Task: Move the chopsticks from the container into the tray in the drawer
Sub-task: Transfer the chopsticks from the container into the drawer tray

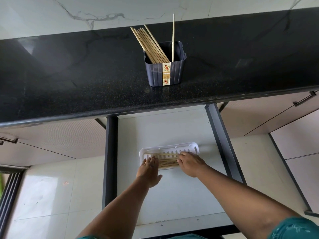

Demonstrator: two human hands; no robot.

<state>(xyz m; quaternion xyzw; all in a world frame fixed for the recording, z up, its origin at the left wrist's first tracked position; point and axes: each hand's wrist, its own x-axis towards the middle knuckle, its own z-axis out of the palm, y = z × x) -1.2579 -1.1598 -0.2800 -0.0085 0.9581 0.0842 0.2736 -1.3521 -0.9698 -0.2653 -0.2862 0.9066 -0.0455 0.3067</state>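
- several chopsticks (168, 162) lie in the white tray (188, 147) in the drawer (222, 135), long axis running 9 to 3 o'clock.
- left hand (149, 169) lies flat, fingers together, on their 9 o'clock ends; right hand (189, 163), fingers curled, touches the 3 o'clock ends.
- more chopsticks (151, 44) stand in the container (164, 73) on the worktop (69, 80), at 12 o'clock, about equally far from both hands.

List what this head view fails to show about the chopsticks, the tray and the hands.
- Count of chopsticks in the tray: left hand and right hand cover both ends.
- Whether either hand's fingers pinch a stick: seen only from the back.
- Lower ends of chopsticks in the container: hidden by the container wall.
- White tray near rim: under the hands.
- Label text: too small.
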